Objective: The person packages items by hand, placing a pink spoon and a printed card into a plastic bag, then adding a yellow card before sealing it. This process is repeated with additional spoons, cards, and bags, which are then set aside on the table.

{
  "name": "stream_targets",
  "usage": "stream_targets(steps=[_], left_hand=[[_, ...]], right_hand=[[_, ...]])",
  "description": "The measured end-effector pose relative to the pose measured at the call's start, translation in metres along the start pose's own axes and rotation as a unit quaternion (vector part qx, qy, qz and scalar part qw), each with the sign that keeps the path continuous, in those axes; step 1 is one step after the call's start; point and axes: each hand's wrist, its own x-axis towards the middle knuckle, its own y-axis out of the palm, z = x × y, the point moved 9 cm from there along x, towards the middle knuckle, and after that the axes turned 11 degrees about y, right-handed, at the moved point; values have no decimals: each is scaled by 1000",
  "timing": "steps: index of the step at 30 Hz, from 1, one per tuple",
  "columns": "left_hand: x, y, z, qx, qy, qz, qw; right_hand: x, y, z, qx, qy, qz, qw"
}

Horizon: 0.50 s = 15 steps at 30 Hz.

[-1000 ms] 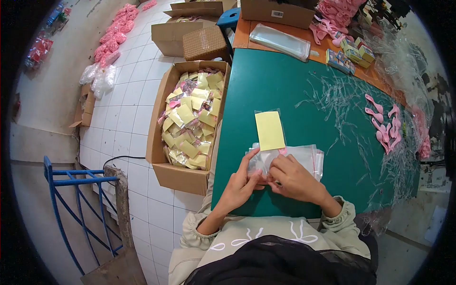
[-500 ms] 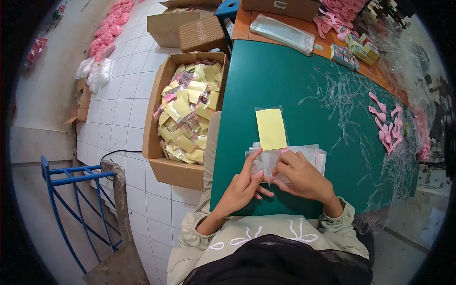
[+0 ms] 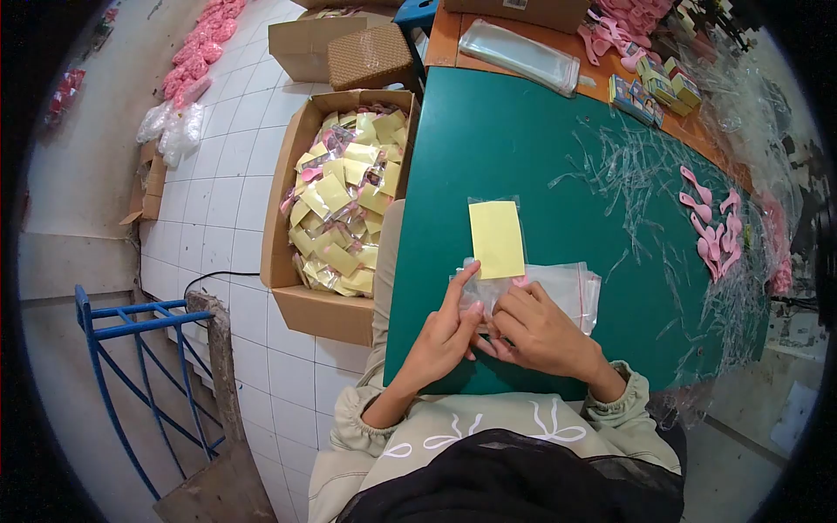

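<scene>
My left hand (image 3: 446,336) and my right hand (image 3: 534,329) meet over the near end of a clear plastic bag (image 3: 491,290) that lies on a stack of clear bags (image 3: 568,288) on the green table (image 3: 514,148). A yellow card (image 3: 496,238) sits inside the bag and reaches away from me. Both hands pinch the bag's near end, with a bit of pink showing at my right fingertips. What is between the fingers is hidden.
An open cardboard box (image 3: 293,183) full of bagged yellow cards stands on the floor left of the table. Pink pieces (image 3: 711,228) and clear plastic strips (image 3: 628,166) lie at the right. More clear bags (image 3: 521,54), small boxes (image 3: 645,96) and cartons sit at the far edge.
My left fingers have closed back in against the bag's near end beside my right hand. The view has shifted slightly; the yellow card stays in place.
</scene>
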Motion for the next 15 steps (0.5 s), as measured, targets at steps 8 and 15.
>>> stream_targets(steps=[8, 15], left_hand=[[7, 10, -25, 38, 65, 3, 997], [11, 6, -14, 6, 48, 33, 998]], right_hand=[[-7, -14, -14, 174, -7, 74, 982], [-21, -93, -86, 423, 42, 116, 898]])
